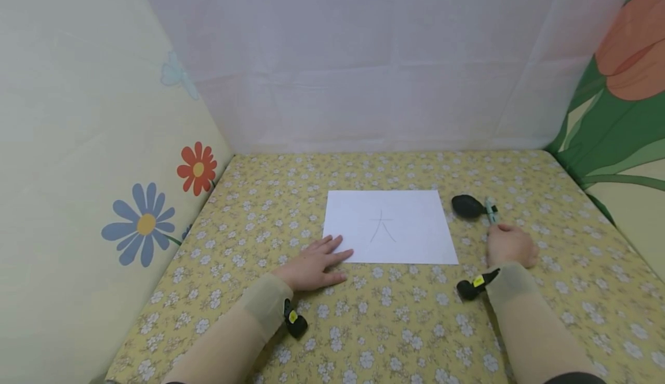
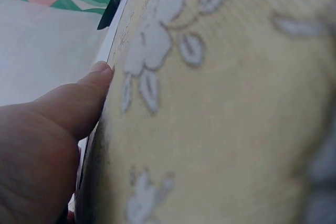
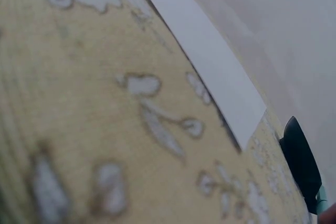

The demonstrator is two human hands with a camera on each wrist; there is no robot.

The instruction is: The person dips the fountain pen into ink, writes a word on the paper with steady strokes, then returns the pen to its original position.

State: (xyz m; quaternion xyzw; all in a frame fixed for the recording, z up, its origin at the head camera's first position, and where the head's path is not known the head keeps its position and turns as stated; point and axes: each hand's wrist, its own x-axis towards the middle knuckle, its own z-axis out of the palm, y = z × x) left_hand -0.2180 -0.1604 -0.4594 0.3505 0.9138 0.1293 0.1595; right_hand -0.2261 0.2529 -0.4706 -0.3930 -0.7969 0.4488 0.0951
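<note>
A white sheet of paper lies on the table, marked with a thin pencil-like drawing of the character 大. My left hand rests flat at its lower left corner, fingers spread and fingertips on the paper. In the left wrist view the thumb lies along the cloth. To the right of the sheet, my right hand has curled fingers at the lower end of a slim pale green pen. The pen's upper part overlaps the narrow neck of a black oval object, also visible in the right wrist view.
A yellow cloth with white flowers covers the table. A white sheet wall stands behind it, with flower-printed panels at left and right. Both wrists wear black camera straps.
</note>
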